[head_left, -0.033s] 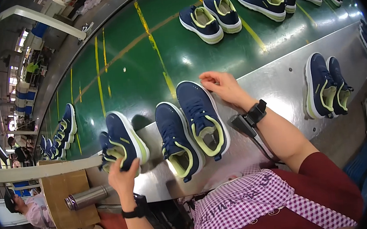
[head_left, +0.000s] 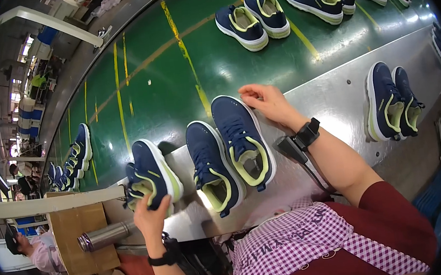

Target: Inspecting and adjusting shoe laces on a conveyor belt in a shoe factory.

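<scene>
My left hand (head_left: 151, 215) is closed on the heel end of a navy sneaker (head_left: 148, 169) with lime lining and a white sole. A second sneaker (head_left: 135, 184) shows partly behind it, at the left end of the metal ledge; whether my fingers also grip that one is hidden. In front of me a matching pair, a left sneaker (head_left: 210, 154) and a right sneaker (head_left: 238, 130), lies with toes pointing away. Beside the right sneaker's toe is my right hand (head_left: 269, 103), fingers loosely extended and holding nothing; I cannot tell whether they touch the shoe.
A green belt (head_left: 147, 102) with yellow lines runs beyond the metal ledge (head_left: 324, 105). Pairs of similar sneakers (head_left: 256, 21) stand on it. Another pair (head_left: 388, 101) rests on the ledge at right. At left are a steel flask (head_left: 104, 237), a cardboard box (head_left: 76, 220) and a seated person.
The sneakers at my left hand have shifted slightly right and toward me, the hand moving with them. The middle pair and my right hand have barely moved.
</scene>
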`<action>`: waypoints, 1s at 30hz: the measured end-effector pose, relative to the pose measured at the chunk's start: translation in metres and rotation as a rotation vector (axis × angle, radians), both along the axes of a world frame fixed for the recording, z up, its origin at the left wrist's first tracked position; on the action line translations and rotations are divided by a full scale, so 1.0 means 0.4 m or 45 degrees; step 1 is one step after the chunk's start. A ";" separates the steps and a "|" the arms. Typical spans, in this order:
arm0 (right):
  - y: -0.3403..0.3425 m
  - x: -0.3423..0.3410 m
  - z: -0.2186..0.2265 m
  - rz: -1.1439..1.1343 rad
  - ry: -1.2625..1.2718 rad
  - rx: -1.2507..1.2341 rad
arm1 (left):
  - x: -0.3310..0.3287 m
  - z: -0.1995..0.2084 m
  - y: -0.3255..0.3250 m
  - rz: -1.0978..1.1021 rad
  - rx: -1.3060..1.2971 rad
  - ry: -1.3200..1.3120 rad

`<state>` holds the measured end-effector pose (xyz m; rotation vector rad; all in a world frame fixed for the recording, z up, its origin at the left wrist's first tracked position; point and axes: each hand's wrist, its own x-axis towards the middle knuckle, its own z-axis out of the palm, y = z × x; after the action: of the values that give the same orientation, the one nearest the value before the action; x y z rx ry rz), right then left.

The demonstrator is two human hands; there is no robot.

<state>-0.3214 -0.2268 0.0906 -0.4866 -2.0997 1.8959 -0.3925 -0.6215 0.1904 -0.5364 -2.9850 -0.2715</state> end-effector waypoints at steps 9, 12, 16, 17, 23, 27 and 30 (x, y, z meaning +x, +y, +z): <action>-0.007 -0.004 -0.012 -0.040 0.021 -0.022 | 0.251 0.090 0.246 -0.596 0.226 0.154; -0.018 -0.010 -0.007 -0.014 0.035 -0.068 | 0.284 0.084 0.354 -0.575 -0.011 -0.190; -0.018 -0.011 -0.012 0.006 0.064 -0.003 | 0.238 0.003 0.414 -0.651 0.029 -0.026; -0.009 -0.012 -0.017 -0.018 0.069 -0.005 | 0.211 -0.004 0.416 -0.667 0.105 -0.048; -0.012 0.005 0.017 -0.037 0.005 -0.067 | -0.126 0.058 0.443 -0.578 0.205 -0.084; -0.032 -0.007 0.020 0.016 0.040 0.007 | -0.354 0.157 0.433 -0.474 -0.138 0.073; -0.034 -0.009 0.018 0.009 0.009 -0.066 | -0.342 0.241 0.420 -0.492 0.162 0.407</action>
<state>-0.3252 -0.2405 0.0979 -0.4836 -2.0546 1.9577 -0.5295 -0.4536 0.2869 -1.0322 -2.5211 -0.3616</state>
